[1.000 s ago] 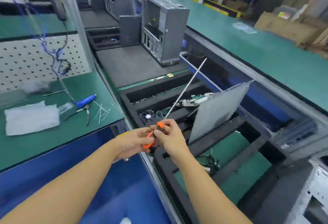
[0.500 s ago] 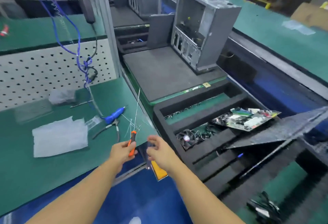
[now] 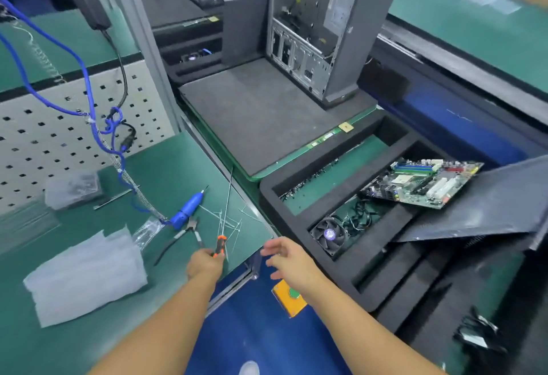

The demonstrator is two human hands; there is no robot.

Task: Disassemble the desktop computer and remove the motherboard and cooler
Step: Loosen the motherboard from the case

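Note:
My left hand (image 3: 204,263) grips the orange-and-black handle of a long thin screwdriver (image 3: 221,245), its shaft pointing away over the green bench. My right hand (image 3: 289,259) hovers beside it with fingers spread, holding nothing. An open grey computer case (image 3: 329,27) stands upright on a dark foam pad (image 3: 261,113). The green motherboard (image 3: 421,183) lies tilted in the black foam tray (image 3: 326,149). The cooler fan (image 3: 327,235) sits in a tray slot below it, next to loose cables.
On the green bench (image 3: 166,173) lie a blue electric screwdriver (image 3: 186,211), pliers (image 3: 185,233), cut cable ties and a white foam sheet (image 3: 86,273). A grey side panel (image 3: 489,205) leans over the tray. An orange button box (image 3: 289,297) sits at the bench edge.
My view and both hands swung left from the tray to the bench. The right hand let go of the screwdriver; the left hand now holds it alone over the bench.

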